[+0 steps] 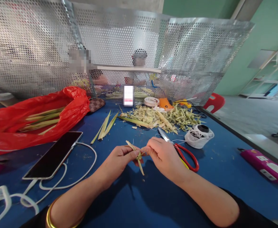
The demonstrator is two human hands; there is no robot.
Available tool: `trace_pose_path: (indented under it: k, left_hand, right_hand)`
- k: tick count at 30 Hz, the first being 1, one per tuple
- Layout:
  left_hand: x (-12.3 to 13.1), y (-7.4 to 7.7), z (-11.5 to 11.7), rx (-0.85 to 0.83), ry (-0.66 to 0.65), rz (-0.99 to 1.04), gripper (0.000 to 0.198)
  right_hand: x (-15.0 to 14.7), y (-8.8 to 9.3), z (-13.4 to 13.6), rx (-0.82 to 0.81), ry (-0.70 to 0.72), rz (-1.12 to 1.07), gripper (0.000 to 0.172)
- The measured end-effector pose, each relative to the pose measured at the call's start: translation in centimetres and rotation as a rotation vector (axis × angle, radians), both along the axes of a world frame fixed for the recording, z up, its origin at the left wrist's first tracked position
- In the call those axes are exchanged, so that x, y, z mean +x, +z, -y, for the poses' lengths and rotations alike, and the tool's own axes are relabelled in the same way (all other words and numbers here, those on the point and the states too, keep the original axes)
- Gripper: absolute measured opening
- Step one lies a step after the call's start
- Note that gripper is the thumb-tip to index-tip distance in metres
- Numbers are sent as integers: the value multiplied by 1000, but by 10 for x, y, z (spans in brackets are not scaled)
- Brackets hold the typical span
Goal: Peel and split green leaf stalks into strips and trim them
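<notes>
Above the blue table, my left hand point(123, 155) is closed, pinching a small folded strip of pale green leaf point(139, 161) between thumb and fingers. My right hand point(161, 153) is closed too, its fingertips pinched together against the strip's right side on what looks like white thread. That thread runs toward the hand from a white thread spool point(199, 136) at the right. Scissors point(188, 158) with red handles lie beside and partly under my right hand, blades pointing away. Something yellow point(184, 163) shows by the scissors, mostly hidden by my wrist.
Leaf scraps point(158, 117) are heaped at the back, with long leaf pieces point(105, 126) left of them. A red plastic bag point(74, 101) holds more leaves. A phone point(54, 155) with a white cable point(95, 158) lies left; a purple case point(263, 166) right. A perforated metal screen point(120, 38) stands behind.
</notes>
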State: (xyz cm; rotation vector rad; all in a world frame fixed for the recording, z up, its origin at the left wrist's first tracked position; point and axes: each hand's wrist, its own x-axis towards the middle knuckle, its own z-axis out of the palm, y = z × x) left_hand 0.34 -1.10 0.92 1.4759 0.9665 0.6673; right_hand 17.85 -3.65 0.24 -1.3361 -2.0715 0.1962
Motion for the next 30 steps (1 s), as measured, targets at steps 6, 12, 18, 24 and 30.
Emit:
trace_pose_path:
  k: [6,12,18,24,30]
  left_hand:
    - [-1,-4,-2,-22,-15,-3,22]
    - [0,-6,-3,28,35,-81,17]
    - [1,-6,0,157,76,-189,20]
    - [-1,-7,-1,48,148,-84,16]
    - [-3,-8,-6,-142,320,136,17]
  right_hand:
    - [-1,-2,-1,-20,-15,7,28]
    - [-4,-3,0,-24,-17,18,28]
    - [-7,-7,0,23,-58,24,27]
    - [4,0,-7,-20,-24,-131,26]
    - [65,25,-13,91,-380,-99,11]
